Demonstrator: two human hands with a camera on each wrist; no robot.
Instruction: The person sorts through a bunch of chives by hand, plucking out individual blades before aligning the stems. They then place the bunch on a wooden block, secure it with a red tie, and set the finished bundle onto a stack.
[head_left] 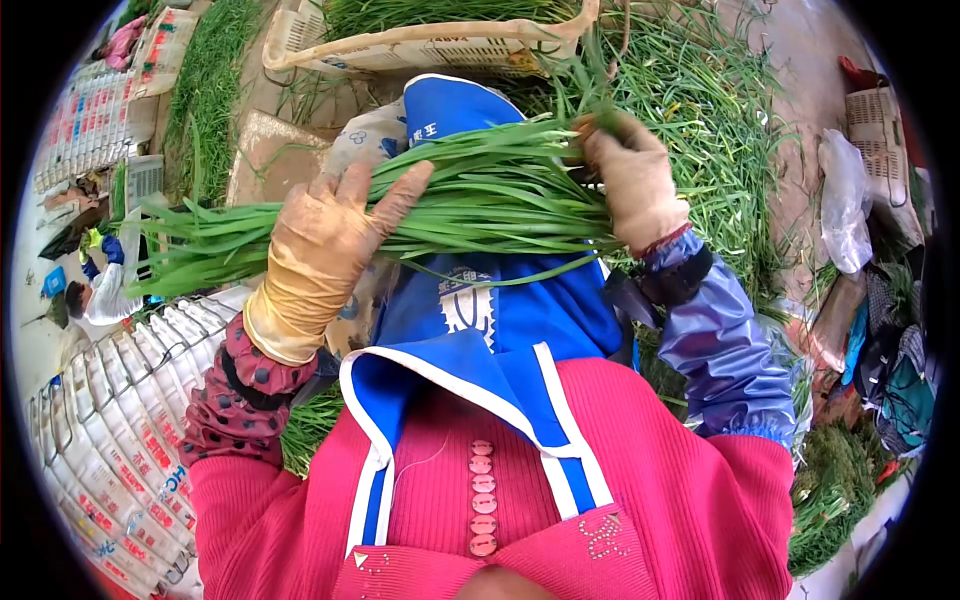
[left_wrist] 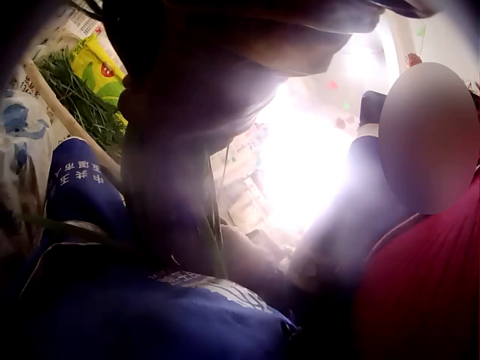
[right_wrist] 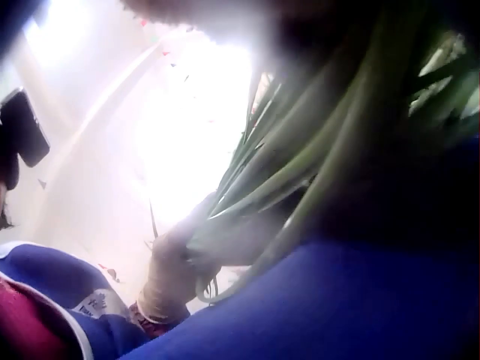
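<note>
A long bunch of green chives (head_left: 490, 195) lies crosswise above the blue apron (head_left: 560, 310). My left hand (head_left: 325, 245), in a stained yellowish glove, grips the bunch left of its middle, the thumb lying over the leaves. At the right end my right hand (head_left: 635, 180), in a similar glove, has its fingers curled at the stalks and holds some of them; loose leaves rise beside its fingertips. In the right wrist view the chives (right_wrist: 300, 172) fan out from the gloved left hand (right_wrist: 169, 270). The left wrist view is dark and glaring, so the hand's grip is hidden there.
A cream plastic crate (head_left: 430, 50) with greens stands ahead. A large heap of loose chives (head_left: 710, 130) spreads at the right front, with another strip of greens (head_left: 210, 100) at the left. White printed baskets (head_left: 120, 430) stand at the near left. A clear plastic bag (head_left: 845, 200) lies at the right.
</note>
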